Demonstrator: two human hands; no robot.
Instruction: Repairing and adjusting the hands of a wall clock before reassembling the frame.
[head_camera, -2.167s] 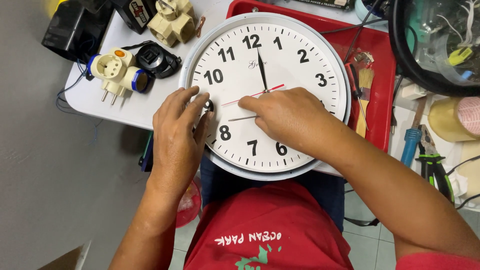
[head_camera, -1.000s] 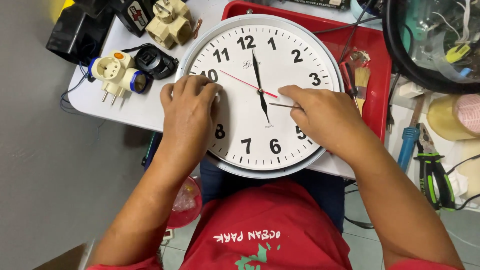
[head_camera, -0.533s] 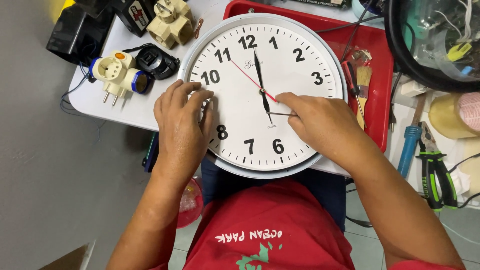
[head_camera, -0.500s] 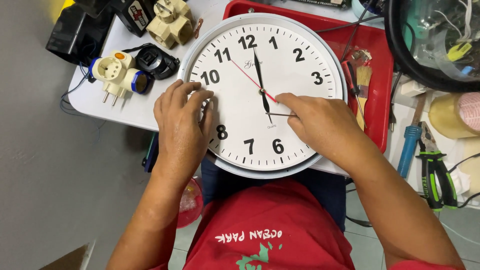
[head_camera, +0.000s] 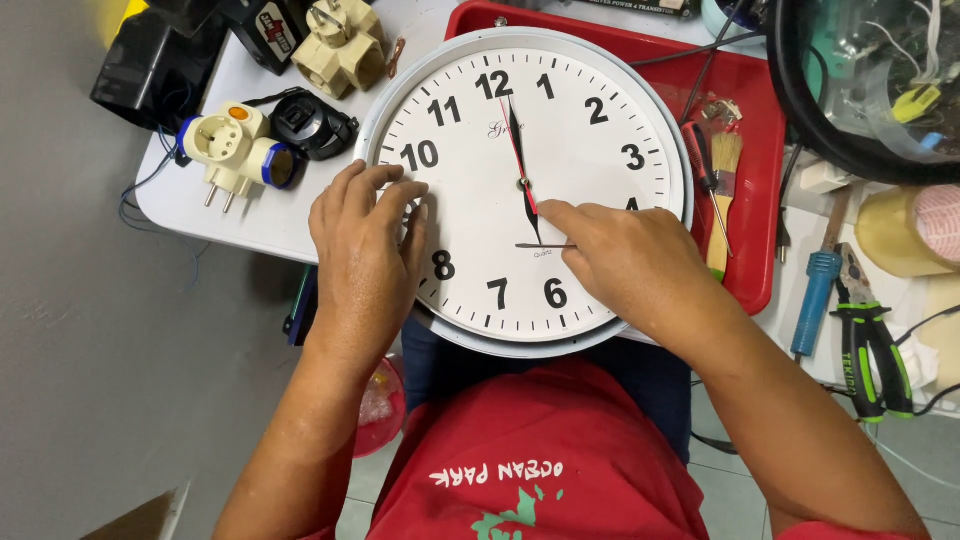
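Both the left hand (head_camera: 365, 250) and the right hand (head_camera: 635, 265) are bare, with no rings, watch or gloves, and the person wears a short-sleeved red T-shirt (head_camera: 540, 450) printed in white and green.

White round wall clock (head_camera: 590, 130) lies face up, overlapping the red tray (head_camera: 755, 110) and desk front edge. Left hand (head_camera: 365, 250) flat on the dial's left side. Right hand (head_camera: 630, 260) on lower right; index fingertip (head_camera: 548, 209) just beside the centre hub.
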